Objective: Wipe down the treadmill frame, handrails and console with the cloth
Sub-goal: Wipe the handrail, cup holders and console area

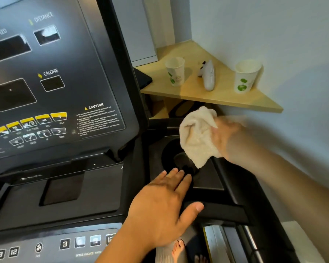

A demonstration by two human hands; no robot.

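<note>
The black treadmill console [51, 76] fills the left half of the view, with dark display windows and yellow buttons. To its right is a round cup-holder recess [177, 158] in the console's black tray. My right hand [224, 137] holds a bunched cream cloth [196, 135] just above that recess; the cloth's lower corner hangs over it. My left hand [163, 204] lies flat, fingers spread, on the black tray edge near the recess, thumb on the handrail bar [222, 211]. It holds nothing.
A wooden corner shelf [207, 95] on the pale wall carries two paper cups [175, 71] [247, 76], a white game controller [208, 74] and a dark flat object [143, 78]. Speed buttons [65, 243] run along the bottom. Bare feet [179, 249] show below.
</note>
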